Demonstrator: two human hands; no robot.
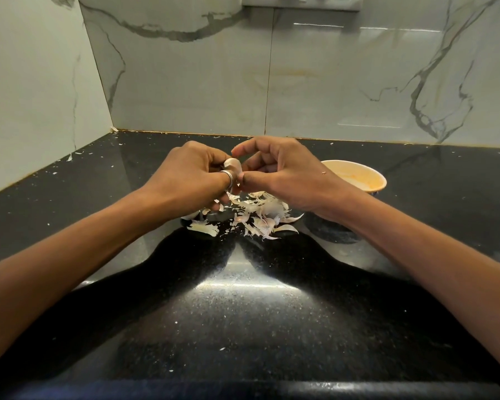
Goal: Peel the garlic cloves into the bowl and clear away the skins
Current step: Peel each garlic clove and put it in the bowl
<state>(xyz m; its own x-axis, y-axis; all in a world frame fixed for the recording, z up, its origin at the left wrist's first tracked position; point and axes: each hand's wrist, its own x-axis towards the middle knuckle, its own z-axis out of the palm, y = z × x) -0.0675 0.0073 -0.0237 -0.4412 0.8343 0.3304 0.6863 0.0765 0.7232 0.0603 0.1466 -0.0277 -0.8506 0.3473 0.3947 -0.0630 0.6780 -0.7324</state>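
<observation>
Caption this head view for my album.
Left hand and right hand peel a garlic clove over loose skins on a counter, bowl nearby.

Speckled black counter (243, 327); orange bowl (355, 176)

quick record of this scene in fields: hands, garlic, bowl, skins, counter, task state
left hand: grips the garlic clove; ring on one finger
right hand: pinches the same clove, fingers curled
garlic clove: held between both hands, above the counter
bowl: orange inside, on the counter just behind the right hand; contents unclear
skins: loose pile on the counter below the hands, outside the bowl
counter: black, speckled, stray skin bits scattered
task state: peeling under way, skins not yet cleared
</observation>
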